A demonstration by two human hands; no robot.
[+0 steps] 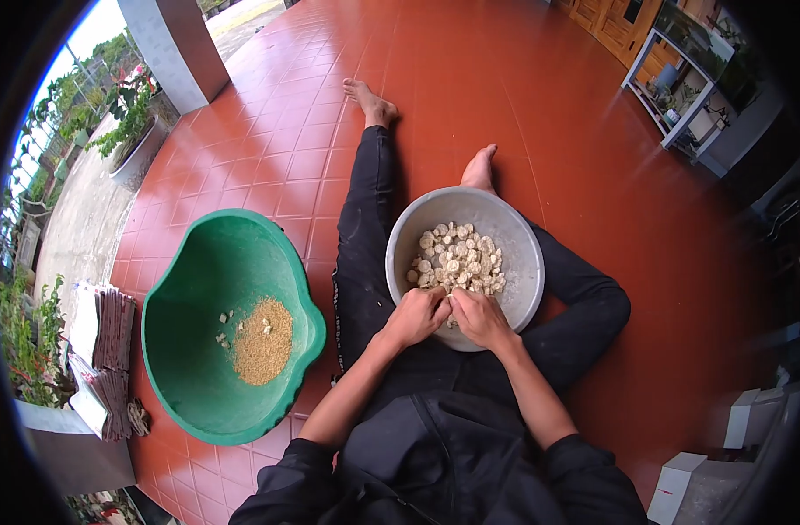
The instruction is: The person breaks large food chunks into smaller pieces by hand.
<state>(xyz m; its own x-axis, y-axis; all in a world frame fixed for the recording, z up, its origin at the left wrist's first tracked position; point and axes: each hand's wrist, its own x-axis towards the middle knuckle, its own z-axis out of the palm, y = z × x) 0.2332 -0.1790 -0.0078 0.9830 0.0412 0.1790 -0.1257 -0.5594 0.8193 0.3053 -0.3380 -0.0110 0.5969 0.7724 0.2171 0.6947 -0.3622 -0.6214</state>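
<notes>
A round grey metal basin (527,289) rests between my legs, with a heap of pale, round, knobbly pieces (457,255) inside. Over its near side my left hand (415,317) and my right hand (481,317) meet, thumbs and fingers pinched together at the near edge of the heap. Whatever is between the fingertips is too small and covered to make out. To the left of my leg stands a large green plastic tub (194,385), holding a patch of tan grain (264,341) and a few pale broken bits (225,317).
My outstretched legs frame the basin on the red tiled floor (312,105). Bundled stacks of paper (111,350) stand left of the tub. A pillar (177,52) and potted plants line the left side. At the upper right is a shelf stand (680,96); pale blocks (680,486) sit lower right.
</notes>
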